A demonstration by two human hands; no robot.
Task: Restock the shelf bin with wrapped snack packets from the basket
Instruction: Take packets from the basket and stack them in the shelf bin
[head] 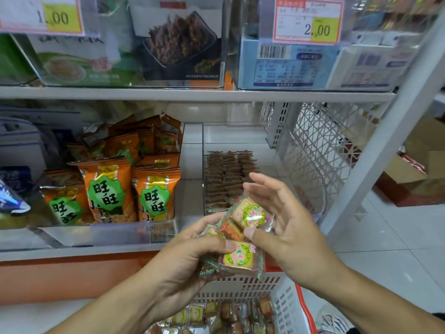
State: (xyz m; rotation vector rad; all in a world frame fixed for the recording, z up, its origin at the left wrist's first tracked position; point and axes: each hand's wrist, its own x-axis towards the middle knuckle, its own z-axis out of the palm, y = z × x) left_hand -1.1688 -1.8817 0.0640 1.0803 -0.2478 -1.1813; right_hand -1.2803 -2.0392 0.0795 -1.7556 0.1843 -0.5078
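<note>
My left hand (190, 261) grips a small bunch of clear-wrapped snack packets (237, 260), square biscuits with green round labels. My right hand (284, 220) pinches the top packet (249, 214) of that bunch with its thumb, the fingers spread. Both hands hover in front of the clear shelf bin (267, 150), which holds rows of the same packets (227, 179) stacked at its left side. Below my hands sits the white slotted basket (286, 302) with several more packets (216, 317) inside.
A clear bin of orange snack bags (134, 189) stands left of the target bin. A white lattice basket (317, 145) leans at the right shelf end beside a white upright post (385, 145). Upper shelf bins carry price tags (308, 20). Cardboard boxes (414, 169) lie on the floor right.
</note>
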